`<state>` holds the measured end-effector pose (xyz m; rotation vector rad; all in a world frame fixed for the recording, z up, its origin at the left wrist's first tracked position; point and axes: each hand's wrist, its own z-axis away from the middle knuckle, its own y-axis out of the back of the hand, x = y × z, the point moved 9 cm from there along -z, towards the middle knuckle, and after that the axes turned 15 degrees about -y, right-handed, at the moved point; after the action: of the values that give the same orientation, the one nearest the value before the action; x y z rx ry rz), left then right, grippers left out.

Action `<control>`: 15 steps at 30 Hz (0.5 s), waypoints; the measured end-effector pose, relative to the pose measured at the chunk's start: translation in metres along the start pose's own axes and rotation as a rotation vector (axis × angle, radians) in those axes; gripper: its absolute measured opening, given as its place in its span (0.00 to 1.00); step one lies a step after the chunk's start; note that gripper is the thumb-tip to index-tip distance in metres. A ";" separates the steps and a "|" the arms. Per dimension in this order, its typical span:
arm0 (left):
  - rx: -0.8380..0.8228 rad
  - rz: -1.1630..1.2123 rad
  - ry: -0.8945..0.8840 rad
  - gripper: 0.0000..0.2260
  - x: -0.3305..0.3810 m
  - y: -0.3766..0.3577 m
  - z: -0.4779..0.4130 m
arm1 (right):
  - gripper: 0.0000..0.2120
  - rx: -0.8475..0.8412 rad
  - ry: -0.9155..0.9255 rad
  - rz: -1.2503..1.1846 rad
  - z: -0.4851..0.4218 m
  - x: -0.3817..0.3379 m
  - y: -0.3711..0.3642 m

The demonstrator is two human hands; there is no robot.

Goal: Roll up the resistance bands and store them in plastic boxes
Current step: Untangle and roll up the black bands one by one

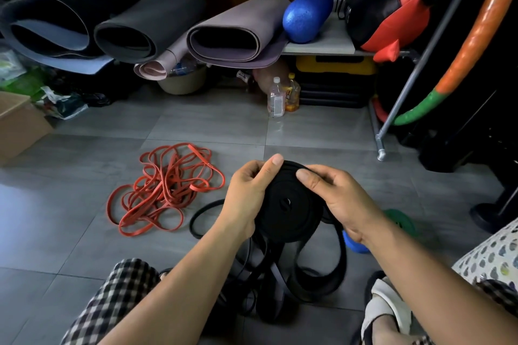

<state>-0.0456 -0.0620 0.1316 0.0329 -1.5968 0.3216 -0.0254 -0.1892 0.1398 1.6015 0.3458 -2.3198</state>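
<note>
while both hands pinch it, the matte black band coil (286, 204) lies tightly spiralled.

- The roll (288, 204) is black.
- The loose bands (308, 274) under it are black, one with a grey sheen.
- The tangled bands (165, 190) are orange-red.
- The floor (210, 126) is grey tile with paler joints.
- The shorts (117, 297) are checked in black, white and brown.
- The left mat (50, 17) is black with a blue-grey inner face.
- The middle mat (145, 19) is dark grey.
- The right mat (244, 25) is mauve.
- The small mat (157, 64) is pale pink.
- The roller (307, 14) is bright blue.
- The bag (386, 8) is red and black.
- The tube (476, 45) is orange with a green end.
- The case (335, 64) is yellow over black.
- The cushion (493, 255) is white with grey spots.
- The slipper (386, 305) is cream.
</note>
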 end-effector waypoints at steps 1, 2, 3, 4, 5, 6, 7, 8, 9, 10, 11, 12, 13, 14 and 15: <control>-0.033 -0.002 0.003 0.14 0.000 -0.003 0.000 | 0.14 0.009 -0.004 0.008 -0.001 0.001 0.001; -0.071 0.002 -0.004 0.12 0.000 -0.006 -0.001 | 0.13 0.013 -0.007 0.011 -0.002 0.001 0.001; -0.092 0.007 -0.024 0.09 0.001 -0.008 -0.002 | 0.10 0.014 -0.004 0.006 -0.002 0.000 0.002; -0.083 0.018 -0.046 0.07 0.002 -0.007 -0.004 | 0.08 0.017 0.006 -0.008 -0.002 -0.001 0.002; -0.051 0.035 -0.059 0.05 0.003 -0.004 -0.005 | 0.08 0.020 0.018 -0.029 -0.002 -0.001 0.002; -0.010 0.057 -0.056 0.06 0.004 -0.001 -0.005 | 0.08 0.019 0.027 -0.061 -0.002 -0.001 0.002; 0.033 0.091 -0.042 0.09 0.004 0.003 -0.006 | 0.11 0.011 0.031 -0.091 -0.002 -0.001 0.001; 0.080 0.136 -0.019 0.11 0.003 0.007 -0.006 | 0.14 0.000 0.030 -0.111 -0.002 0.000 -0.001; 0.136 0.181 0.000 0.12 0.001 0.012 -0.007 | 0.18 -0.007 0.027 -0.112 -0.002 0.002 -0.004; 0.191 0.222 0.017 0.11 -0.001 0.016 -0.008 | 0.21 -0.001 0.024 -0.098 -0.003 0.005 -0.007; 0.245 0.252 0.030 0.10 -0.004 0.020 -0.008 | 0.22 0.020 0.025 -0.085 -0.003 0.009 -0.010; 0.297 0.279 0.045 0.10 -0.007 0.022 -0.007 | 0.22 0.060 0.031 -0.081 -0.002 0.013 -0.011; 0.342 0.293 0.053 0.10 -0.011 0.023 -0.006 | 0.21 0.117 0.041 -0.085 -0.002 0.017 -0.011; 0.380 0.309 0.061 0.10 -0.014 0.022 -0.004 | 0.18 0.187 0.053 -0.092 -0.001 0.020 -0.009; 0.413 0.331 0.071 0.10 -0.018 0.021 -0.002 | 0.14 0.248 0.058 -0.109 0.001 0.022 -0.008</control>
<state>-0.0469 -0.0449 0.1099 0.0735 -1.4411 0.8971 -0.0364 -0.1843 0.1191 1.8080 0.1668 -2.4838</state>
